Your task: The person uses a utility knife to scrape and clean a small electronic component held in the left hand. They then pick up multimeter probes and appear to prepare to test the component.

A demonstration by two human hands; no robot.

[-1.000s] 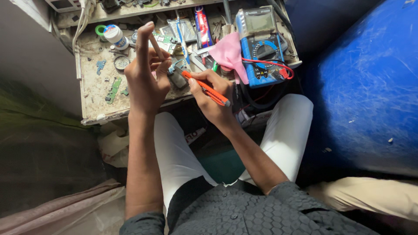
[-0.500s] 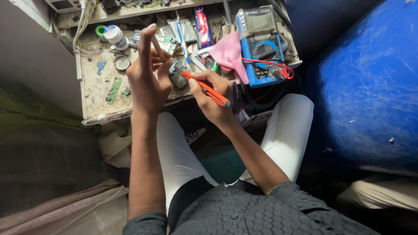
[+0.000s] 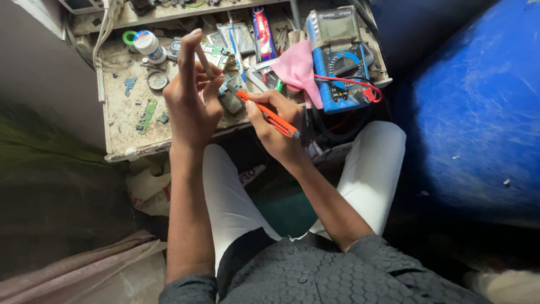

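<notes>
Hardly anything has shifted since a moment ago: my hands sit in the same spot over the bench edge, the orange cutter tilted as before. That orange utility knife (image 3: pixel 269 115) is clamped in my right hand (image 3: pixel 275 126), fingers wrapped tight round its body, its tip pointing up-left at a small dark grey part (image 3: pixel 230 101). My left hand (image 3: pixel 191 95) pinches that part from the other side, thumb and lower fingers closed on it, index finger standing straight up. Both hands hover just above the front of the grimy workbench (image 3: pixel 121 121). Just beyond my right hand lies a pink cloth (image 3: pixel 297 70), touching the blue multimeter (image 3: pixel 340 59) with its red lead. Further back, a red tube (image 3: pixel 263 34). Off to the left, a white jar (image 3: pixel 151 45) and green circuit board scraps (image 3: pixel 147 112). Right of my knee, a big blue drum (image 3: pixel 472 112).
</notes>
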